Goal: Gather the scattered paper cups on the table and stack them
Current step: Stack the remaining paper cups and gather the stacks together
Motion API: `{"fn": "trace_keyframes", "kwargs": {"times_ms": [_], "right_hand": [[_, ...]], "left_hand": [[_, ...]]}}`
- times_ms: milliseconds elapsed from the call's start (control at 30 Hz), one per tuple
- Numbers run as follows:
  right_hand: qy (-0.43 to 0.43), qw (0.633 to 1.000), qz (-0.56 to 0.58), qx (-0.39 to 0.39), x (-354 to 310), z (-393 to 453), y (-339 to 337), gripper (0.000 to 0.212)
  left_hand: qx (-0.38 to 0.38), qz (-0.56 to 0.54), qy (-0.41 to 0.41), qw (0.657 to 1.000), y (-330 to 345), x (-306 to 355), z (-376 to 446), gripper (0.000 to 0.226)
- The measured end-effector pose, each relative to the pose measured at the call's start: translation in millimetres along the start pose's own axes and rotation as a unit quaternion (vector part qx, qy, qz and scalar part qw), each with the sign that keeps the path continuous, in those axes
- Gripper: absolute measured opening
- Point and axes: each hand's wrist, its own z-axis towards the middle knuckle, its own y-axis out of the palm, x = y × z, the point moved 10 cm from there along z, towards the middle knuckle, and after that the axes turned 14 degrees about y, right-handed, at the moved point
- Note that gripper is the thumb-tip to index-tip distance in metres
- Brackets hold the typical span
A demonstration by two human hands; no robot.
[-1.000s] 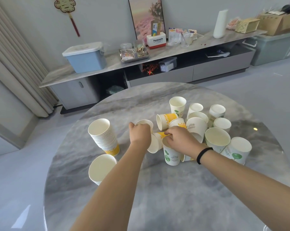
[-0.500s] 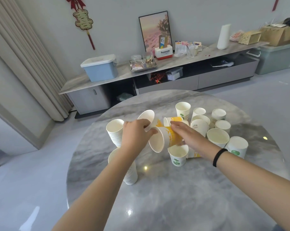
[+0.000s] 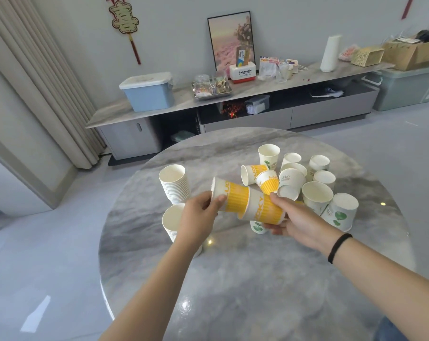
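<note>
Your left hand (image 3: 200, 212) gripped a yellow-banded paper cup (image 3: 229, 196) near its rim, fingers curled round it, the cup lying on its side in the air above the round marble table (image 3: 245, 286). Your right hand (image 3: 296, 223) — black band (image 3: 338, 247) on the wrist — held a second yellow-banded cup (image 3: 266, 209), thumb on top and fingers curled beneath; the base of the left-hand cup sat nested in its mouth. To the left of your hands stood a tall stack of white cups (image 3: 175, 184), leaning slightly, with a second white stack (image 3: 173, 221) just nearer you, partly hidden by your left wrist. Beyond your right hand lay the loose cups: two yellow-banded ones on their sides (image 3: 254, 173), a green-printed cup (image 3: 269, 155) upright behind them, a tilted white cup (image 3: 290, 183), and a cluster of white cups (image 3: 318, 193) to the right, some upright, some inverted. One green-printed cup (image 3: 257, 227) showed just under your right hand. Behind the table — a low cabinet (image 3: 233, 112) bearing a blue lidded storage box (image 3: 148, 91).
</note>
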Motion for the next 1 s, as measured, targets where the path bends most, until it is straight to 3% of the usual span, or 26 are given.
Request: {"fn": "trace_keyframes", "kwargs": {"times_ms": [100, 200, 300, 367, 500, 567, 667, 800, 900, 1000], "right_hand": [[-0.035, 0.998, 0.009, -0.051, -2, 0, 27, 0.026], [-0.043, 0.997, 0.011, -0.055, 0, 5, 33, 0.042], [-0.023, 0.998, -0.053, -0.024, -1, 11, 21, 0.044], [-0.032, 0.989, -0.138, 0.037, -15, 16, 6, 0.043], [-0.157, 0.915, -0.298, 0.220, -74, 31, -22, 0.027], [-0.192, 0.871, -0.368, 0.263, -99, 49, -24, 0.031], [-0.181, 0.804, -0.489, 0.285, -118, 89, -19, 0.039], [-0.103, 0.694, -0.648, 0.297, -120, 137, -17, 0.047], [-0.055, 0.688, -0.662, 0.292, -112, 155, -20, 0.050], [-0.043, 0.711, -0.635, 0.299, -107, 167, -25, 0.049]], "left_hand": [[-0.055, -0.043, -0.002, 0.998, 25, 8, -9, 0.034], [-0.114, -0.084, -0.029, 0.990, 48, 7, -16, 0.029], [-0.141, -0.009, -0.016, 0.990, 57, 1, -9, 0.026], [-0.128, 0.058, 0.004, 0.990, 54, 1, 2, 0.024], [-0.110, 0.214, 0.039, 0.970, 51, 7, 37, 0.024], [-0.104, 0.264, 0.046, 0.958, 55, 3, 57, 0.022], [-0.141, 0.357, 0.039, 0.923, 72, -14, 82, 0.030], [-0.211, 0.459, 0.038, 0.862, 99, -49, 102, 0.034], [-0.238, 0.469, 0.039, 0.849, 109, -70, 105, 0.035], [-0.213, 0.442, 0.053, 0.869, 108, -77, 107, 0.033]]}}
